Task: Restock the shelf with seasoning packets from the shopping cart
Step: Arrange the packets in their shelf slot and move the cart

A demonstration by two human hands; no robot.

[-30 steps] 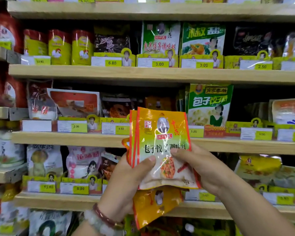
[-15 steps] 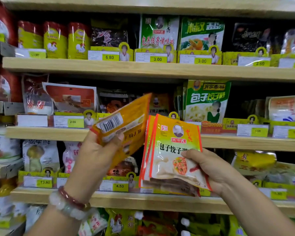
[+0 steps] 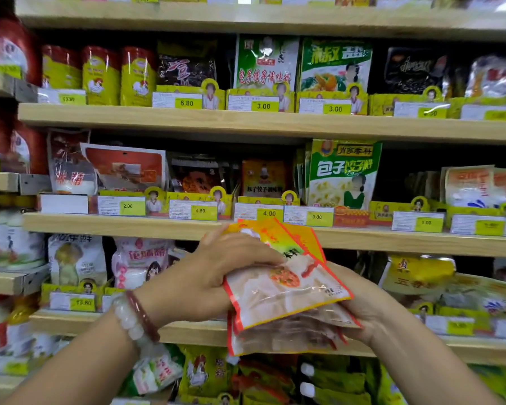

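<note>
The stack of orange seasoning packets (image 3: 287, 287) is held in front of the shelves, just below the 4.00 price tag (image 3: 259, 212), its clear lower half tilted toward the camera. The left hand (image 3: 214, 276) lies over the stack's upper left part, fingers curled across the top packet and gripping it. The right hand (image 3: 360, 305) cups the stack from beneath and from the right, fingers wrapped under the lower packets.

Just above the price tag, one matching orange packet (image 3: 263, 176) stands in the slot on the middle shelf (image 3: 129, 225). To my eye that slot is the target. To do the step well, I would square the packets' edges between both hands first, turn the printed faces forward and upright, then lift the stack over the tag strip and slide it in behind the display lip, beside the green dumpling-seasoning bag (image 3: 343, 173), without knocking the tags.

How many packets are in the stack cannot be counted; the lower ones are blurred and overlapped. The right hand's fingertips are hidden under the stack. The slot's depth is lost in shadow, and the shopping cart is out of view.
</note>
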